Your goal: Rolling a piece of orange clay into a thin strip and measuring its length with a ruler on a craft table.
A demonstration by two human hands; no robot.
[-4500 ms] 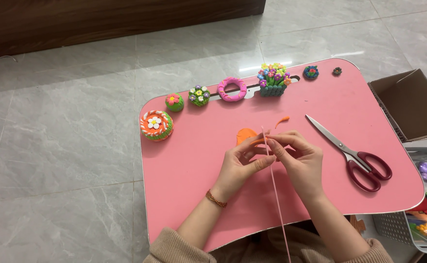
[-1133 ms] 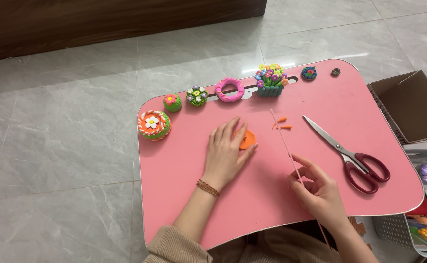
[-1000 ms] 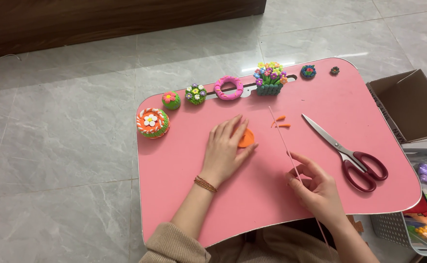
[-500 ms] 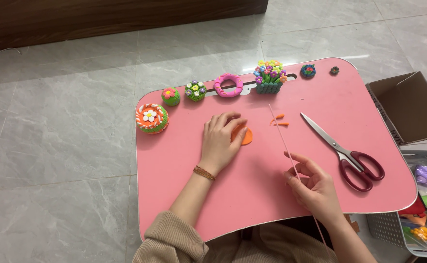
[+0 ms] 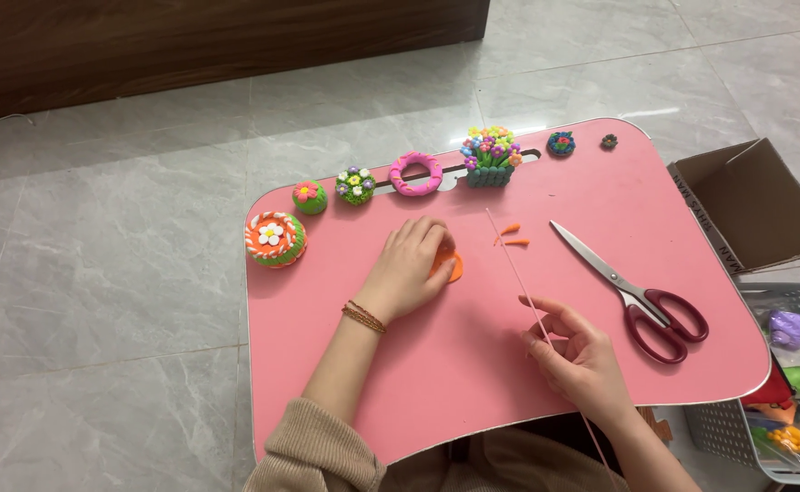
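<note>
Seven clay ornaments [image 5: 416,173], one pair of scissors [image 5: 632,292], two orange slivers [image 5: 512,235].

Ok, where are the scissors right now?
The scissors lie on the pink table's right side, beyond the right hand, near the two small orange bits.

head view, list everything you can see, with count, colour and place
low table: 1, pink, centre, on grey tiled floor
orange clay piece: 1, orange, under left fingertips
thin stick: 1, pale pink, slanting up from the right hand
small orange clay bits: 2, right of the stick's tip
scissors: 1, dark red handles, table right
clay models: 7, multicolour, along the far edge, from striped cake to pink ring and flower basket
cardboard box: 1, brown, floor right
plastic basket: 1, grey, bottom right, holding coloured clay
left hand: pressing the orange clay
right hand: pinching the stick
</note>
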